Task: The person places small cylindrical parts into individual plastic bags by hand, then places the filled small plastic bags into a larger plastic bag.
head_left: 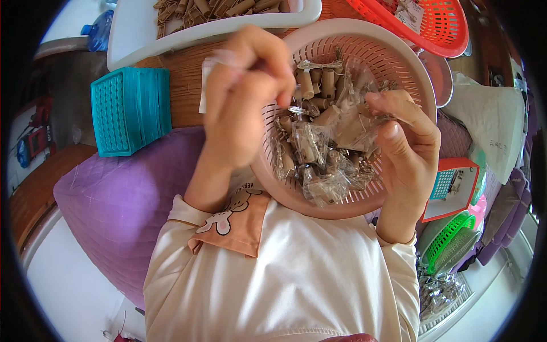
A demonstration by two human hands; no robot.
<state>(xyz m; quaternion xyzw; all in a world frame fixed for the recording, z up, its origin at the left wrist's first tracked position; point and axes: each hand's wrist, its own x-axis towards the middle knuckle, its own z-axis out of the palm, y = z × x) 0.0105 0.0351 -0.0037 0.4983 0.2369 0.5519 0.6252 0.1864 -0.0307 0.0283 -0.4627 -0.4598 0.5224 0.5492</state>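
Observation:
A pinkish-beige slotted plastic basket [411, 61] sits against my front. In it lie brown tube-shaped pieces [327, 84] and several clear plastic bags [310, 142] with brown pieces inside. My left hand [242, 94] is raised over the basket's left rim, smeared by motion, its fingers curled in. A translucent scrap [223, 58] shows at its edge; what the fingers grip is not clear. At the right side of the basket, my right hand [407, 137] has its thumb and fingers bent around the edge of a clear plastic bag [356, 122] holding a brown piece.
A white tray [228, 35] of brown pieces stands at the back; a red basket [439, 25] is back right. Stacked teal trays [130, 111] stand left, by a purple quilted cover [137, 199]. A red-rimmed box [456, 191] and green basket [447, 239] sit right.

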